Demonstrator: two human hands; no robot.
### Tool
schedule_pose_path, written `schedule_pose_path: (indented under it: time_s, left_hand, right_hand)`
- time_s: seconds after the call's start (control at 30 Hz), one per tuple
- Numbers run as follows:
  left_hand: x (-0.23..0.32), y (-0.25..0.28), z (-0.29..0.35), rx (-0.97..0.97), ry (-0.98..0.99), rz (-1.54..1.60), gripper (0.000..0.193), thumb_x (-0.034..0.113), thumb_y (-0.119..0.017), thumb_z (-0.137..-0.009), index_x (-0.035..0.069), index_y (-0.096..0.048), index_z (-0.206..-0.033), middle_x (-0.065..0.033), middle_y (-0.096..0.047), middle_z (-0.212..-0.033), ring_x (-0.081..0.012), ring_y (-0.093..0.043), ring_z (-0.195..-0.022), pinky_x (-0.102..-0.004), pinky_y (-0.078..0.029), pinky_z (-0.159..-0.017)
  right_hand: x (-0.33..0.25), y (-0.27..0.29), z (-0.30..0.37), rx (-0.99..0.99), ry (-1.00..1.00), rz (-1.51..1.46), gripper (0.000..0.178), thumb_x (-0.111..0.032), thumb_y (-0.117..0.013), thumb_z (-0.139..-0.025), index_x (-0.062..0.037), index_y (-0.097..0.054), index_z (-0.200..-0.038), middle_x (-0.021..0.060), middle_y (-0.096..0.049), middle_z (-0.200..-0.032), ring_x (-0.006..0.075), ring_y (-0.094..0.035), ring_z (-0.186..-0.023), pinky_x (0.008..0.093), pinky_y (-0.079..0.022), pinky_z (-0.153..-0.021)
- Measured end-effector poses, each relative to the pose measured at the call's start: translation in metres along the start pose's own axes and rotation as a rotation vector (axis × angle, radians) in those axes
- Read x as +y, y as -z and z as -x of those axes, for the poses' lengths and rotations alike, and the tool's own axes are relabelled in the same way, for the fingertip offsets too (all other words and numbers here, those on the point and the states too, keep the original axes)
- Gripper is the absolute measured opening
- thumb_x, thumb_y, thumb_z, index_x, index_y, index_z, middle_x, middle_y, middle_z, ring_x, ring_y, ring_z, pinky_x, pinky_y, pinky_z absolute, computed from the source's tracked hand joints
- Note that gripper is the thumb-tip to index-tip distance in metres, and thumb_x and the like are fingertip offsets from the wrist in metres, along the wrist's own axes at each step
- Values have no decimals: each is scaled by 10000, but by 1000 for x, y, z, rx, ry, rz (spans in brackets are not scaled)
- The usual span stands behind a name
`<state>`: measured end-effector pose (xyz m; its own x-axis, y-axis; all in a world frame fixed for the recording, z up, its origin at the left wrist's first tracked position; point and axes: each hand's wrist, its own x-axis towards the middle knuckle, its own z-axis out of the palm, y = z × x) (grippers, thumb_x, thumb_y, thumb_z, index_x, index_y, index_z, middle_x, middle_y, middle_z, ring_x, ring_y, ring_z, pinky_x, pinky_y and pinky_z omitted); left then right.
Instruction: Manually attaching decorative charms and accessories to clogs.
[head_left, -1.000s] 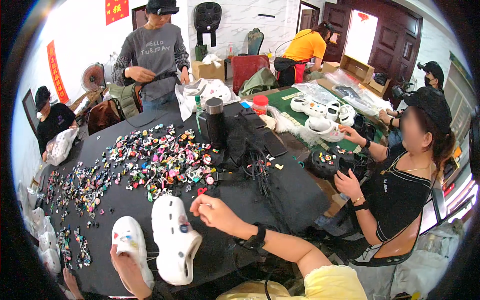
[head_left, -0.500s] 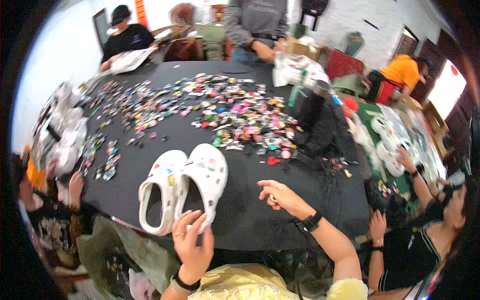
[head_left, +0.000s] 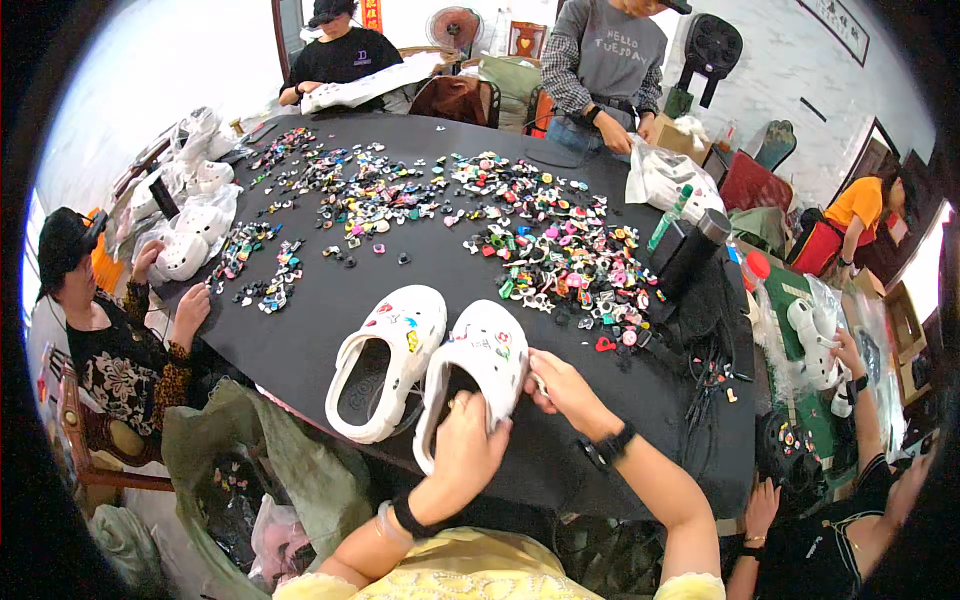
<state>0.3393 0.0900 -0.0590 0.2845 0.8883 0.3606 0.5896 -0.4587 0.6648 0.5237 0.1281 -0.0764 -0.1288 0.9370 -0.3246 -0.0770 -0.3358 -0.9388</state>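
A busy workshop room seen from above, with several people seated or standing around a large black table [head_left: 330, 310]. Across the far half of the table lies a wide scatter of small colourful shoe charms [head_left: 480, 215]. A dark cylindrical flask [head_left: 695, 248] stands at the table's right side, beside a green bottle. At the left edge, a seated person in a dark patterned top rests a hand on the table near a heap of white clogs in clear bags [head_left: 190, 215].

Near the front edge sit two white clogs side by side, touching. The left clog [head_left: 385, 360] lies flat on the table, toe pointing away, with a few charms on its upper. The right clog [head_left: 478, 372] is held by both hands of the camera wearer. The left hand [head_left: 465, 445] grips its heel end, fingers curled over the opening. The right hand [head_left: 562, 392] presses against its right side, fingers close together; whether they pinch a charm cannot be told.
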Motion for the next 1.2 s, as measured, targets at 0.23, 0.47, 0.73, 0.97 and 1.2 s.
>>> schedule_pose_path:
  time_s: [0.23, 0.47, 0.73, 0.97, 1.2]
  left_hand:
    - [9, 3, 12, -387, 392, 880, 499, 134, -693, -767, -72, -414, -1126, -138, -562, -990, -177, -565, -948, -274, -485, -731]
    - [16, -4, -18, -13, 865, 1859, 399, 280, -393, -934, -11, -396, -1207, -133, -511, -1161, -215, -514, -1057, -350, -387, -932]
    - [48, -2, 8, 136, 642, 1417, 313, 188, -413, -924, -76, -568, -989, -56, -614, -897, -110, -557, -780, -237, -431, -673]
    - [39, -23, 25, 278, 293, 858, 173, 57, -506, -878, -40, -530, -1020, 1, -485, -763, -83, -402, -655, -240, -361, -577]
    - [23, -53, 38, 86, 235, 410, 180, 129, -554, -843, -20, -576, -941, -132, -600, -749, -291, -565, -654, -355, -440, -618]
  right_hand:
    - [-2, 12, 50, 64, -59, 206, 361, -190, -400, -934, -14, -433, -1248, 10, -519, -721, 42, -382, -506, 181, -309, -438]
    - [-9, 10, 64, 70, 0, 111, 250, -184, -444, -916, -31, -521, -1098, -16, -521, -772, 18, -376, -519, 164, -291, -438]
    - [-28, -14, 92, -45, -78, -21, 340, -306, -416, -945, -16, -566, -853, 28, -529, -713, 50, -383, -520, 182, -293, -447]
    - [-41, -30, 107, 69, 180, 72, 328, -283, -430, -942, -13, -574, -823, 38, -570, -701, 44, -395, -524, 180, -311, -467]
    - [-28, -32, 68, 217, 212, 472, 351, -320, -539, -878, 12, -592, -777, 50, -592, -639, 97, -526, -567, 254, -413, -524]
